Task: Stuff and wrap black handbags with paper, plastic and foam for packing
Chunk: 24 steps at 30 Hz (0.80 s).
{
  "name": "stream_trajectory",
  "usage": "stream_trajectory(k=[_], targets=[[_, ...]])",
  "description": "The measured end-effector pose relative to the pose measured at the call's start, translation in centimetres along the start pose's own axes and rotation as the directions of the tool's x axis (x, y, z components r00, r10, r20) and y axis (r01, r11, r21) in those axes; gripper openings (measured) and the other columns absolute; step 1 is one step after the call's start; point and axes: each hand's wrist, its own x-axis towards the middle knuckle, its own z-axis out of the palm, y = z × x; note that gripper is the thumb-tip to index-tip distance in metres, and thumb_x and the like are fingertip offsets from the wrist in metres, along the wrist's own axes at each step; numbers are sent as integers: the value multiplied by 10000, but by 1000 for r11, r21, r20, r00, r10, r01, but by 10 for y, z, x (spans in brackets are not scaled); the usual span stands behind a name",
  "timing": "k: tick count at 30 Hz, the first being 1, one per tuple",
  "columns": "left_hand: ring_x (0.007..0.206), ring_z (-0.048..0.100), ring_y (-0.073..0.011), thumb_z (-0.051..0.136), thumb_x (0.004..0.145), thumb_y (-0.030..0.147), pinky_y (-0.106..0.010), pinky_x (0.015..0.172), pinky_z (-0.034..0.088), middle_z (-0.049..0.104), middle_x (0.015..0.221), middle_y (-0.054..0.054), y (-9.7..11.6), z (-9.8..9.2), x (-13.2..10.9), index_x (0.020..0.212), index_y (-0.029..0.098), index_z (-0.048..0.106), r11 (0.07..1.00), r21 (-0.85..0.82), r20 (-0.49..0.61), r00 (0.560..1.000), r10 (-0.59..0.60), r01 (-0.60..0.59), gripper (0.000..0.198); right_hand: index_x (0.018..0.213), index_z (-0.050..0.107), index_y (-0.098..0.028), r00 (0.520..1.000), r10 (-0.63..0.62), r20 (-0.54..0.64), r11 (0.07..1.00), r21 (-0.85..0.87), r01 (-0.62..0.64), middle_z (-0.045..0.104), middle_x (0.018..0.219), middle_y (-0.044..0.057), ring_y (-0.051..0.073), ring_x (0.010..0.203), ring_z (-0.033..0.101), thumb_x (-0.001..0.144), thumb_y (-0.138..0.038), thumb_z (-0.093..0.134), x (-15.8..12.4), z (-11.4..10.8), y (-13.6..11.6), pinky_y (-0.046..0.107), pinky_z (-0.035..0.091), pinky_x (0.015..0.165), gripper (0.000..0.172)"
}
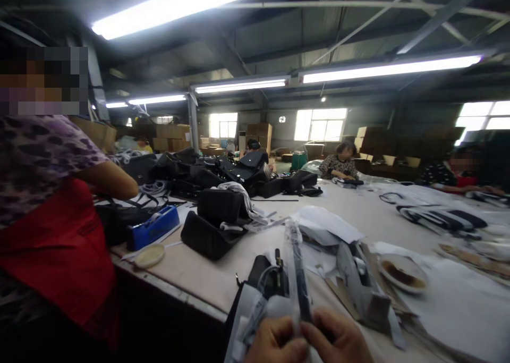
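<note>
At the bottom edge of the view my left hand (275,343) and my right hand (338,337) are both closed on a long black strap in a clear plastic sleeve (297,267), which stands up from my fingers. Just behind my left hand lies a black bag (258,283) with white paper wrapping on the table (207,278). My fingers are curled, thumbs meeting at the sleeve's lower end.
A grey tape dispenser (360,286) and a shallow dish with brown residue (403,272) sit to the right. A black bag (215,227), a blue tape dispenser (153,227) and a pile of bags (223,174) lie further off. A person in a red apron (56,235) stands left; others sit across.
</note>
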Motion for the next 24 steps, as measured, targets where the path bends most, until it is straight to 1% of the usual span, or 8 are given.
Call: stream_trajectory(k=[4, 7, 9, 11, 14, 16, 19, 24], targets=[[479, 293, -74, 727, 776, 561, -215, 462, 231, 378, 518, 56, 11, 6, -2, 789, 135, 722, 993, -11, -186, 976, -114, 114, 426, 686, 574, -175, 943, -329, -49, 874, -393, 285, 595, 661, 25, 137, 584, 528, 949, -247, 482, -12, 3, -11, 260, 351, 565, 288], [531, 369, -97, 731, 809, 444, -213, 500, 306, 434, 548, 46, 12, 18, 0, 803, 167, 727, 994, 81, -329, 943, -39, 70, 277, 694, 572, -165, 890, -454, -50, 709, -625, 326, 574, 675, 53, 153, 593, 490, 946, -139, 416, -16, 8, -11, 294, 311, 573, 297], [572, 436, -118, 715, 830, 390, -222, 553, 374, 462, 556, 42, 12, 24, 2, 815, 187, 726, 997, 72, -362, 932, -5, 34, 204, 703, 590, -155, 904, -427, -26, 700, -643, 311, 576, 686, 66, 157, 603, 478, 955, -129, 397, -17, 6, -10, 300, 308, 580, 318], [646, 516, -141, 692, 851, 341, -242, 635, 436, 511, 592, 26, 13, 24, 2, 783, 191, 719, 997, 80, -344, 938, 38, -11, 167, 737, 623, -145, 949, -315, 2, 814, -514, 271, 590, 712, 66, 157, 634, 494, 965, -189, 437, -18, -1, -11, 293, 335, 602, 298], [789, 589, -172, 668, 876, 280, -274, 751, 471, 609, 742, -20, 15, 19, 0, 745, 183, 714, 960, 253, -264, 946, 187, -119, 170, 838, 685, -145, 993, -36, 111, 999, -18, 38, 602, 724, 35, 148, 669, 521, 945, -373, 547, -15, -18, -18, 274, 382, 632, 287], [761, 576, -162, 655, 892, 261, -267, 715, 465, 595, 751, -28, 13, 16, -2, 697, 175, 696, 898, 395, -191, 940, 283, -191, 217, 831, 703, -141, 967, 130, 219, 933, 304, -194, 552, 641, -4, 116, 591, 468, 897, -480, 611, -11, -25, -22, 251, 358, 573, 357], [660, 521, -135, 629, 914, 234, -247, 609, 430, 539, 699, -17, 6, 17, -6, 678, 171, 678, 822, 510, -110, 928, 355, -254, 249, 725, 689, -126, 916, 311, 255, 766, 504, -400, 406, 505, -61, 64, 469, 290, 775, -519, 739, -8, -24, -25, 231, 206, 454, 399], [772, 578, -163, 616, 916, 214, -282, 716, 473, 632, 832, -52, 1, 19, -8, 783, 186, 712, 804, 526, -91, 922, 376, -276, 166, 672, 653, -141, 909, 381, 167, 699, 592, -401, 390, 480, -73, 63, 457, 278, 721, -427, 778, -7, -12, -24, 227, 194, 439, 316]])
